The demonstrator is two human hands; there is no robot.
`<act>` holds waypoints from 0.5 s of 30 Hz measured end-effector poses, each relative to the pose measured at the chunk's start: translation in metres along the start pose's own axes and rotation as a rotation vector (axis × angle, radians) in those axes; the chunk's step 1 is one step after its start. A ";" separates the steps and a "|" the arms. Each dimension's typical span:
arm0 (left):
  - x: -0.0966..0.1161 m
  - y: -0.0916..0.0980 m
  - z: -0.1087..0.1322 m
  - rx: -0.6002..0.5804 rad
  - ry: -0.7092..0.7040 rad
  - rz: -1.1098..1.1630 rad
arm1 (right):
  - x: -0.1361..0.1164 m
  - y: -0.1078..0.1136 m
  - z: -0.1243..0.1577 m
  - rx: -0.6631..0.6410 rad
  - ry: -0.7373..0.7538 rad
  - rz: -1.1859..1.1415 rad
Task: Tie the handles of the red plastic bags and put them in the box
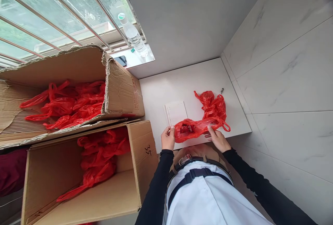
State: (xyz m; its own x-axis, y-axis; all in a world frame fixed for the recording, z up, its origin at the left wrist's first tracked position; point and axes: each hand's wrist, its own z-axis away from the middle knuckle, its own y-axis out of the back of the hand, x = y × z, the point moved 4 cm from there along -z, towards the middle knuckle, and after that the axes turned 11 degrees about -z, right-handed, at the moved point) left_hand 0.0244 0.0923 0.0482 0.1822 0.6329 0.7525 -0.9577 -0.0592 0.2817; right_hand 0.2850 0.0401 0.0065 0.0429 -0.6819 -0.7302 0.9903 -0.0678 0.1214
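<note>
Hands apart: left hand [168, 137], right hand [218, 139] each grip one end of red bag [192, 128], lying crosswise before me on counter [161, 96].

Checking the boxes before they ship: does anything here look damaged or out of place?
The upper cardboard box is damaged: its flap edges are torn and ragged, and its side flap is creased. Nothing is spilled. The left hand and right hand hold a red bag on the table; a second, crumpled bag lies behind it.
</note>
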 end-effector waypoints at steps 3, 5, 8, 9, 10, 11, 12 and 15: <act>0.002 0.001 0.001 0.011 -0.009 -0.005 | -0.004 0.001 0.005 0.000 -0.018 0.030; 0.003 0.002 0.002 0.011 -0.017 -0.011 | -0.007 0.000 0.008 -0.007 -0.031 0.061; 0.003 0.004 0.003 0.014 -0.027 -0.017 | -0.012 -0.004 0.013 -0.039 -0.044 0.109; 0.003 0.004 0.003 0.018 -0.030 -0.017 | -0.013 -0.005 0.014 -0.051 -0.045 0.122; 0.002 0.005 0.003 0.023 -0.032 -0.017 | -0.015 -0.007 0.015 -0.059 -0.044 0.135; 0.001 0.005 0.003 0.029 -0.034 -0.015 | -0.017 -0.009 0.016 -0.066 -0.041 0.146; 0.000 0.005 0.002 0.037 -0.034 -0.014 | -0.020 -0.010 0.017 -0.072 -0.036 0.156; -0.002 0.007 0.001 0.068 -0.032 -0.005 | -0.026 -0.012 0.020 -0.076 -0.003 0.189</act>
State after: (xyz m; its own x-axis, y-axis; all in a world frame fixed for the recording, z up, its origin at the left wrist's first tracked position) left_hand 0.0176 0.0900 0.0487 0.1955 0.6082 0.7693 -0.9396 -0.1085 0.3246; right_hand 0.2693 0.0445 0.0376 0.2287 -0.6796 -0.6971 0.9718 0.1165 0.2052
